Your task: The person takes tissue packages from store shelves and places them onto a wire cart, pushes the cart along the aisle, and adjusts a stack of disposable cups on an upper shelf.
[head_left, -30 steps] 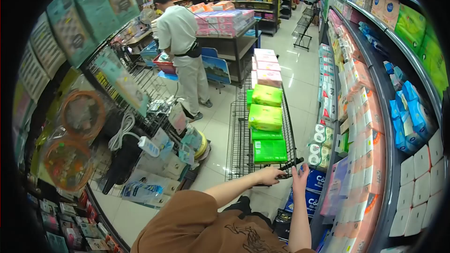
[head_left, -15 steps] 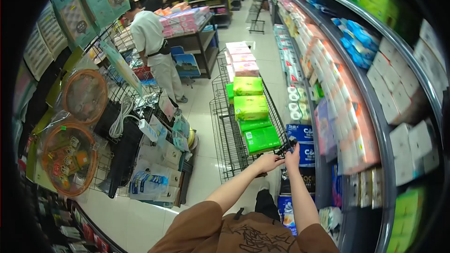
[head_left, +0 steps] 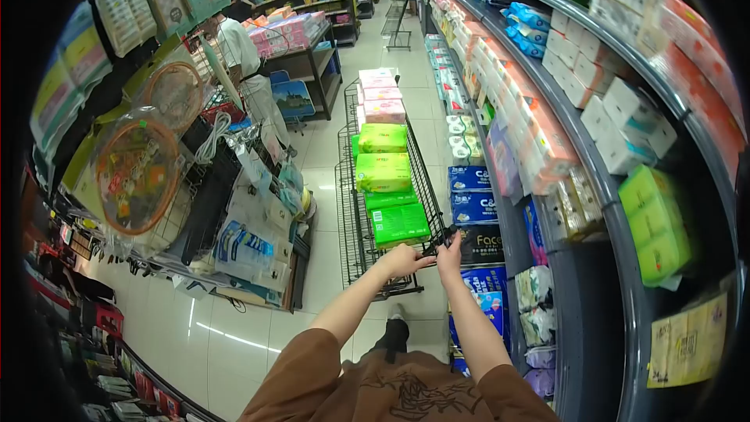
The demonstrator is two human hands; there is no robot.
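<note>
My left hand [head_left: 404, 259] is closed around the near handle bar of a black wire cart [head_left: 350, 203]. Close beside it, my right hand [head_left: 449, 255] grips the right end of the same handle. Inside the cart, bright green tissue packs [head_left: 401, 226] lie nearest to my hands. Farther forward are yellow-green tissue packs [head_left: 383, 173], and at the far end stand pink-and-white tissue packs [head_left: 383, 110]. My fingers hide most of the handle.
Shelves of tissue packs [head_left: 516, 117] run along the right, close to the cart. On the left stands a wire rack with round orange-rimmed baskets [head_left: 137, 176]. A person in white [head_left: 238, 47] stands behind it. Another cart [head_left: 397, 23] is farther up the aisle.
The rack has come nearer to the person in white in view, partly hiding them. More of the right shelf's near end shows. Both hands stay on the cart handle.
</note>
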